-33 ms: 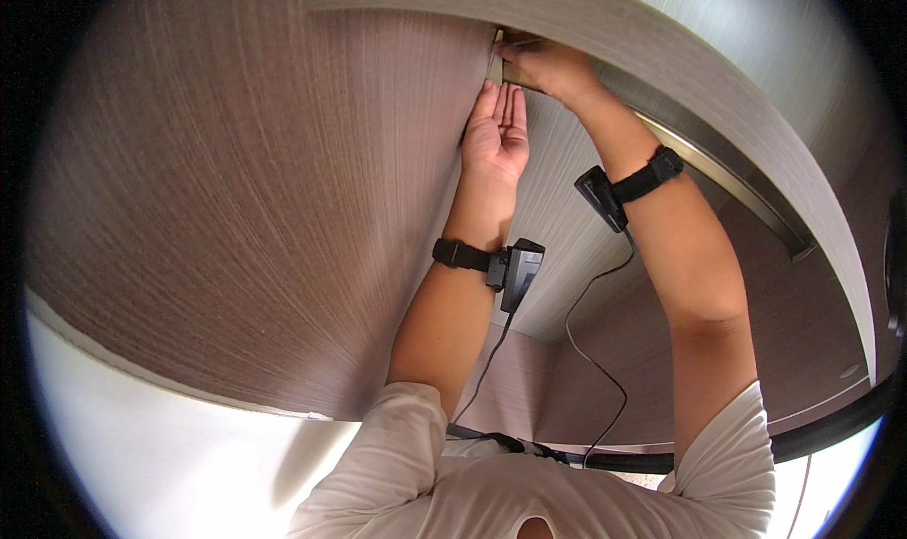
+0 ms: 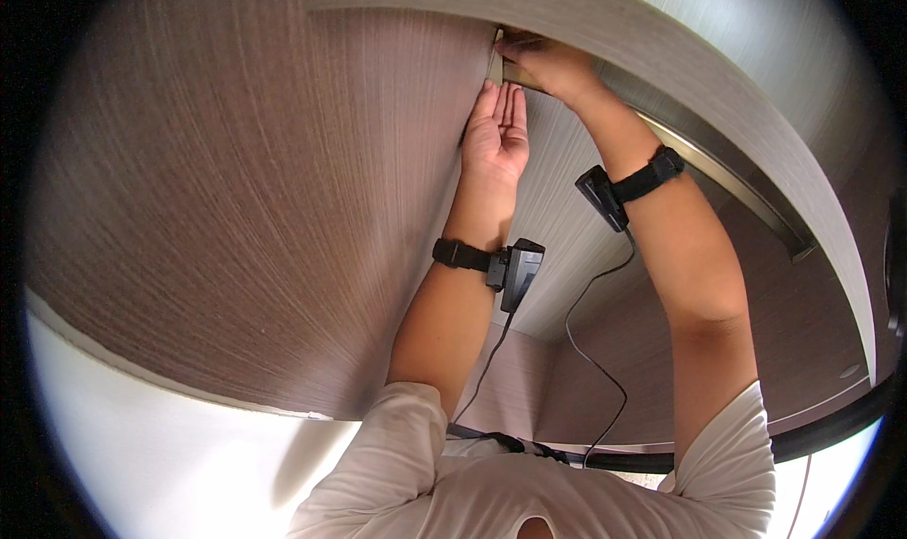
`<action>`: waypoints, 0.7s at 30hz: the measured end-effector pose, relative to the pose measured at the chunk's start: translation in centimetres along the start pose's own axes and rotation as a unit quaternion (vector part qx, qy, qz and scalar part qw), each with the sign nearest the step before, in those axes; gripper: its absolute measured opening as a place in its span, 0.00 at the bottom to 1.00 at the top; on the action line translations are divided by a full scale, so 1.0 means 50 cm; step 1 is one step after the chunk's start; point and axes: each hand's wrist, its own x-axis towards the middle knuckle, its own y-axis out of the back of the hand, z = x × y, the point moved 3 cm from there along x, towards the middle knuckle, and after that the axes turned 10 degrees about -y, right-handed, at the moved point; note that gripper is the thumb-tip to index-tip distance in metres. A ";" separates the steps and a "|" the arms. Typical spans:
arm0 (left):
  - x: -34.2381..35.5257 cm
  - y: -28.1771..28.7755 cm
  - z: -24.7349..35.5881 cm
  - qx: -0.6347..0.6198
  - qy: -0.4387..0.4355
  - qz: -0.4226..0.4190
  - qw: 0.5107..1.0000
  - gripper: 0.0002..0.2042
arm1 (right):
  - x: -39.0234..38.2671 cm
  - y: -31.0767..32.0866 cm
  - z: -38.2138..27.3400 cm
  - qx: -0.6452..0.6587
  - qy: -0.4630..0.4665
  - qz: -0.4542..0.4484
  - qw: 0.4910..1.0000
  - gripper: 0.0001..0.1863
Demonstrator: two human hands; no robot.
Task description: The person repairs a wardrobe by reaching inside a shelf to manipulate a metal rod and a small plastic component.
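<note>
Both my arms reach up inside a wood-grain cabinet toward the end of a brass-coloured metal rail (image 2: pixel 718 158). There a narrow pale end bracket (image 2: pixel 496 65) lies against the brown side panel. My left hand (image 2: pixel 498 137) is palm toward me, fingers stretched up, with its thumb and fingertips touching the bracket's lower end. Just right of it, my right hand (image 2: pixel 557 69) is closed round the rail's end, its fingertips at the bracket. The top edge of the cabinet is close above that hand, and what lies behind its fingers is hidden.
The brown side panel (image 2: pixel 255 199) fills the left. A curved-looking grey front edge (image 2: pixel 756 85) arches over my right arm. Black wrist straps with small devices (image 2: pixel 522 274) trail thin cables (image 2: pixel 590 355) down between my arms.
</note>
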 end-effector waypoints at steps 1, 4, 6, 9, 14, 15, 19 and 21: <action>0.000 0.000 0.001 0.002 -0.002 -0.004 1.000 0.17 | 0.001 0.000 0.005 0.024 -0.014 0.005 1.000 0.18; -0.001 -0.001 0.004 0.004 -0.004 -0.013 1.000 0.16 | 0.001 -0.001 0.014 0.072 -0.035 0.017 0.997 0.19; -0.001 0.000 0.007 0.001 -0.004 -0.014 1.000 0.15 | -0.003 0.001 0.006 0.075 -0.021 0.019 0.997 0.20; -0.005 -0.001 0.005 -0.001 0.000 -0.009 1.000 0.15 | 0.010 -0.007 0.024 0.131 -0.086 -0.001 0.988 0.20; -0.006 -0.003 0.003 0.004 0.008 -0.015 1.000 0.14 | 0.005 -0.001 0.023 0.026 -0.038 -0.008 0.999 0.23; -0.004 -0.002 0.005 0.008 0.008 -0.016 1.000 0.13 | 0.003 0.000 0.014 0.005 -0.037 -0.007 0.999 0.23; -0.006 -0.002 0.004 0.011 0.004 -0.008 1.000 0.13 | -0.011 0.011 -0.004 0.035 -0.066 -0.010 0.997 0.24; -0.007 -0.004 0.003 0.009 0.005 -0.015 1.000 0.13 | -0.009 0.008 -0.003 0.055 -0.081 -0.009 0.995 0.23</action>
